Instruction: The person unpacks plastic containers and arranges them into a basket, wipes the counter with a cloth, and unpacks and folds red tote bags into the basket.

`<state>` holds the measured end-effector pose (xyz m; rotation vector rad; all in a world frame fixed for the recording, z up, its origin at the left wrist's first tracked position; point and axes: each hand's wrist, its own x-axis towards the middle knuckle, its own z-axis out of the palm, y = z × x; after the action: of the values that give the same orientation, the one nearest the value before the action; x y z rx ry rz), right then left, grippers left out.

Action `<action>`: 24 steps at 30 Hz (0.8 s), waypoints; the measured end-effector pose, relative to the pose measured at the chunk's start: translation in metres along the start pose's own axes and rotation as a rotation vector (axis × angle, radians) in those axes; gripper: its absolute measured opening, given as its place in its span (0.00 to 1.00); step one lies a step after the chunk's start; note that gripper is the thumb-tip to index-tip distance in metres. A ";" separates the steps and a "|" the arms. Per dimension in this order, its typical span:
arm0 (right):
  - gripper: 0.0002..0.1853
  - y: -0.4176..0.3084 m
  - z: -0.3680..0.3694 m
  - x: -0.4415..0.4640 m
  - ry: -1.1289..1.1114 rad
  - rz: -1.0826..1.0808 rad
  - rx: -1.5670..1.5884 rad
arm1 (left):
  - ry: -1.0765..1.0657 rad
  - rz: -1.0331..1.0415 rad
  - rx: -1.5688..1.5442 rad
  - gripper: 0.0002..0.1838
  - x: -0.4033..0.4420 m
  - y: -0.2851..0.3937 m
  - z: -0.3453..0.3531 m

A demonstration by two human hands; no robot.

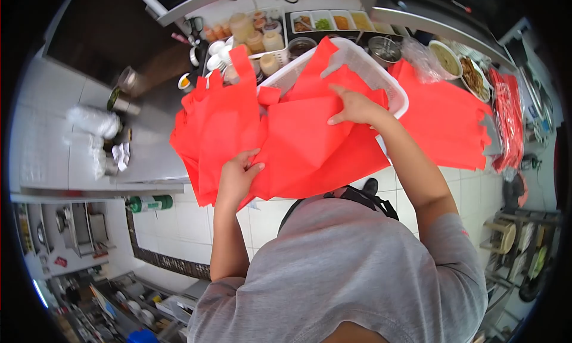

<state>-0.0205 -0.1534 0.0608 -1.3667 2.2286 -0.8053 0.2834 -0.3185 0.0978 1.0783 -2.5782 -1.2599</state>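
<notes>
Several red fabric bags lie spread in front of me, one red bag (298, 131) between my two hands. My left hand (238, 173) pinches the lower left edge of this bag, thumb against fingers. Over its upper right part my right hand (357, 108) rests with the fingers apart. More red bags (220, 122) are bunched on the left. Behind and partly under the red fabric stands a white plastic basket (396, 96). To its right lies another flat red bag (441, 125).
Sauce bottles (255, 41) and a tray of food compartments (341, 22) stand behind. Bowls of food (445, 60) and plastic-wrapped red bags (507, 119) are at the right. A steel counter (156, 137) extends left; a green cylinder (149, 203) is below it.
</notes>
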 end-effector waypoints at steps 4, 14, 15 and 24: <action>0.30 -0.021 -0.030 -0.015 -0.224 0.152 -0.067 | 0.094 -0.089 0.317 0.09 -0.004 0.020 -0.035; 0.14 -0.003 -0.073 -0.131 0.515 0.376 0.768 | -0.292 0.249 -1.056 0.43 0.064 0.042 0.023; 0.14 0.001 -0.076 -0.136 0.535 0.420 0.674 | -0.255 0.242 -0.831 0.47 0.073 0.042 0.040; 0.28 0.020 -0.067 -0.177 0.517 0.771 0.716 | -0.308 0.088 -0.129 0.52 0.074 0.034 0.050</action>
<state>0.0037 0.0304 0.1047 0.0575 2.1700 -1.5183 0.1910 -0.3176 0.0724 0.7920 -2.6715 -1.6584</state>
